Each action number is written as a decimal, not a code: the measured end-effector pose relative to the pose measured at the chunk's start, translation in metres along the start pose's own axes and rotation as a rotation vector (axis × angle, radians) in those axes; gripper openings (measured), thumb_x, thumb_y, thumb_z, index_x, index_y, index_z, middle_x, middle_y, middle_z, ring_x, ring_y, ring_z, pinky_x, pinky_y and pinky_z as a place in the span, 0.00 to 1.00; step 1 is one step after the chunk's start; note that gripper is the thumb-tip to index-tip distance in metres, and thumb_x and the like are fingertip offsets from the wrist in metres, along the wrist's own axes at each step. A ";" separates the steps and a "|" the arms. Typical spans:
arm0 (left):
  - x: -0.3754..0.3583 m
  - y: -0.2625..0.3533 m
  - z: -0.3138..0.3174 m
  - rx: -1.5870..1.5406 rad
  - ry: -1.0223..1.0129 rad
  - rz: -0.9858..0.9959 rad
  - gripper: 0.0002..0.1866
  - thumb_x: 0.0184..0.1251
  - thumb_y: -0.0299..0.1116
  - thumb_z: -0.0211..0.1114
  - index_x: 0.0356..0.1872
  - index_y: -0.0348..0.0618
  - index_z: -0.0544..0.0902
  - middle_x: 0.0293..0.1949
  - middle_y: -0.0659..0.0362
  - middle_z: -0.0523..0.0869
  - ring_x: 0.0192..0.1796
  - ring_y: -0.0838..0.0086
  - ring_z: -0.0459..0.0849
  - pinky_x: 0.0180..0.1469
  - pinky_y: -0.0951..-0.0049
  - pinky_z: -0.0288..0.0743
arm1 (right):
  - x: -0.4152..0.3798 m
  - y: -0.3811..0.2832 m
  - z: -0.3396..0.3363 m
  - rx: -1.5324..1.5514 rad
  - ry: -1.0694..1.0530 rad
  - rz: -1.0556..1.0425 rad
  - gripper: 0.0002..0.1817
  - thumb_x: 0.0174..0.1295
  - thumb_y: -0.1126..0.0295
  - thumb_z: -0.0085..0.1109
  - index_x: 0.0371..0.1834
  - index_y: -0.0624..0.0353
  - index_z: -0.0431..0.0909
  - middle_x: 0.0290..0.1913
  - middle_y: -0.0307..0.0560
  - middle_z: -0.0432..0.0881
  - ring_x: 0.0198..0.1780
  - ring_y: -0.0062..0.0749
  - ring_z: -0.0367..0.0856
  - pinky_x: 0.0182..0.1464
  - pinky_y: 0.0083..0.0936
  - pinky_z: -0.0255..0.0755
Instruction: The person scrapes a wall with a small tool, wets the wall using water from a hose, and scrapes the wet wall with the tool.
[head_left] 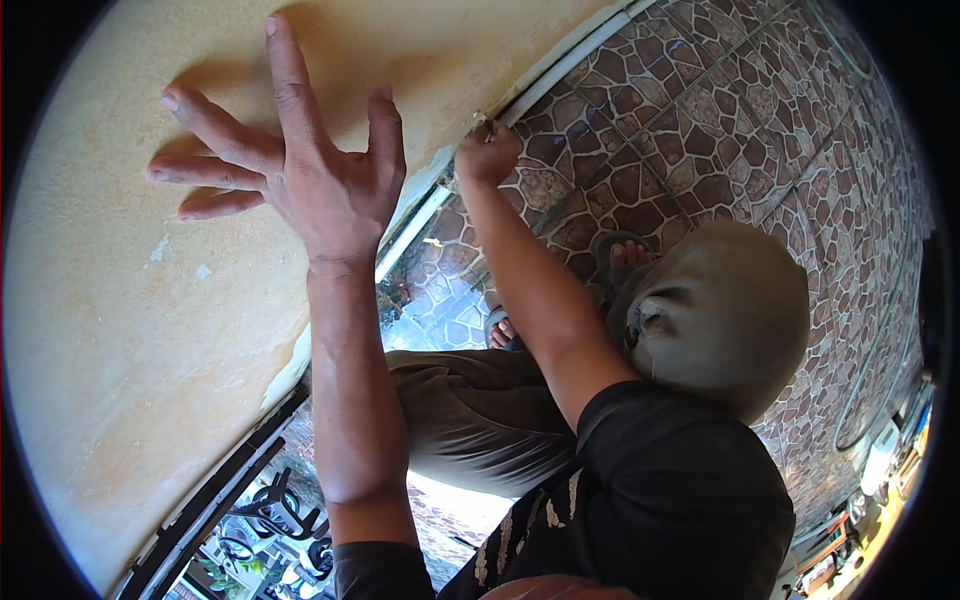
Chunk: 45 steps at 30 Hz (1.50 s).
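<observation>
My left hand (335, 180) has its fingers spread wide against the yellowish painted wall (130, 330), with nothing in it. Down at the foot of the wall, my right hand (487, 157) is closed in a fist beside the white strip (570, 65) that runs between wall and floor. A small dark bit shows at its fingers, but what it belongs to is too hidden to name. Paint is worn and flaking on the wall near this hand.
I am crouching in sandals on brown stone-patterned tiles (720, 130), part of them looking wet. A hose (860, 400) lies along the right side. Parked motorbikes (280, 510) show at the lower left, and assorted items (850, 540) at the lower right.
</observation>
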<state>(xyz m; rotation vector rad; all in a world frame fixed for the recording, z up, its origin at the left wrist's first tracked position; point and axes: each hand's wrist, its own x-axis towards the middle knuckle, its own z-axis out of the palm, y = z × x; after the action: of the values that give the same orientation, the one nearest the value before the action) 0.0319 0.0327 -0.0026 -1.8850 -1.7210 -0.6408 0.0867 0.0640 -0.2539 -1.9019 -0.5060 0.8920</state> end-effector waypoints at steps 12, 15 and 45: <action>-0.003 -0.004 0.000 0.042 -0.074 0.018 0.45 0.54 0.58 0.72 0.75 0.70 0.64 0.79 0.40 0.29 0.72 0.30 0.09 0.58 0.18 0.06 | 0.015 0.005 0.001 -0.014 -0.012 0.027 0.10 0.62 0.69 0.61 0.38 0.67 0.83 0.37 0.60 0.86 0.39 0.56 0.86 0.41 0.40 0.78; -0.005 -0.007 -0.003 -0.001 -0.062 0.024 0.45 0.55 0.59 0.71 0.75 0.70 0.64 0.78 0.40 0.29 0.71 0.30 0.08 0.58 0.18 0.06 | 0.014 -0.011 -0.008 -0.014 -0.080 -0.089 0.11 0.63 0.70 0.60 0.38 0.68 0.83 0.37 0.60 0.86 0.41 0.56 0.86 0.43 0.40 0.79; -0.002 0.005 -0.004 -0.002 -0.087 -0.002 0.46 0.52 0.56 0.72 0.75 0.74 0.63 0.78 0.41 0.27 0.71 0.28 0.09 0.57 0.18 0.06 | 0.017 0.032 0.014 0.077 -0.124 0.229 0.10 0.64 0.70 0.60 0.41 0.67 0.84 0.38 0.61 0.86 0.41 0.51 0.87 0.44 0.39 0.78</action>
<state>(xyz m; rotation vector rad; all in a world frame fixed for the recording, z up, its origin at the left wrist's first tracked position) 0.0364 0.0284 -0.0015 -1.9393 -1.7767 -0.5689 0.0862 0.0684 -0.2926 -1.8668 -0.3253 1.1673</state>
